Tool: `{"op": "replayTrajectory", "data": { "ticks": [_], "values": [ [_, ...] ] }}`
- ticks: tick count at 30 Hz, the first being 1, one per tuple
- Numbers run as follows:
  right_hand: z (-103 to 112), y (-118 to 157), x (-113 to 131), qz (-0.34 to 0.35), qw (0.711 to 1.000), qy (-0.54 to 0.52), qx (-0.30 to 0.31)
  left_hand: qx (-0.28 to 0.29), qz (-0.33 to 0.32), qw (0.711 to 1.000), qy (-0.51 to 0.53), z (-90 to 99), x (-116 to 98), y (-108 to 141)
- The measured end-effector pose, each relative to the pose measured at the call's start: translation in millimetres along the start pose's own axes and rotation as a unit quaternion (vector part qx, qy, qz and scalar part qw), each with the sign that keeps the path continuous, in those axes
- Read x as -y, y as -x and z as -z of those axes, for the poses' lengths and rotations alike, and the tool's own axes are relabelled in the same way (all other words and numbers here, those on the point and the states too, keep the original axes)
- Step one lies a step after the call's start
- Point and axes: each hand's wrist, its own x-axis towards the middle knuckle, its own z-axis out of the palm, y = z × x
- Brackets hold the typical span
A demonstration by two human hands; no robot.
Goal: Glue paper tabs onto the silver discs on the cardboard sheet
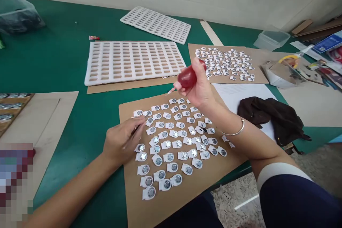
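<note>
My right hand [200, 87] is wrapped round a red squeeze bottle [187, 77], raised above the far edge of a brown cardboard sheet [171, 203]. Its thin pale nozzle points down to the left. My left hand [125, 139] pinches slim metal tweezers [137, 127] over the sheet's left side, their tip at a white tab with a round silver piece [148, 113]. Several similar tabs with silver discs lie in rough rows across the sheet. One tab near the right [200, 129] shows a small black part beside it.
A white slotted tray [133, 60] lies behind the sheet, another [157, 23] farther back. A second cardboard [258, 67] bears more tabs. Dark brown cloth [272, 114] and a clear bag [280, 73] are at right; a clear bin [20, 12] stands far left.
</note>
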Motion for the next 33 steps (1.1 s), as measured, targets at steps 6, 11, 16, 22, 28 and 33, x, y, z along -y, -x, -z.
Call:
{"op": "replayTrajectory", "data": {
  "ticks": [6, 11, 16, 22, 28, 33],
  "values": [
    [-41, -18, -19, -0.021, 0.997, 0.0, 0.069, 0.058, -0.066, 0.994, -0.057, 1.0, 3, 5],
    [-52, -25, -28, -0.024, 0.997, -0.011, 0.069, 0.078, -0.089, 0.99, -0.073, -2.2, 0, 4],
    [-59, -25, -30, -0.023, 0.997, -0.003, 0.071, 0.08, -0.092, 0.988, -0.092, -3.7, -2, -2],
    [-66, -20, -30, -0.02, 0.996, 0.01, 0.09, 0.079, -0.097, 0.985, -0.119, -5.1, -4, -4],
    [-69, -15, -30, -0.02, 0.994, 0.011, 0.109, 0.089, -0.1, 0.984, -0.12, -9.8, -4, -4],
    [-70, -8, -37, -0.013, 0.988, 0.091, 0.125, 0.083, -0.108, 0.976, -0.169, -17.6, -11, -4]
  ]
}}
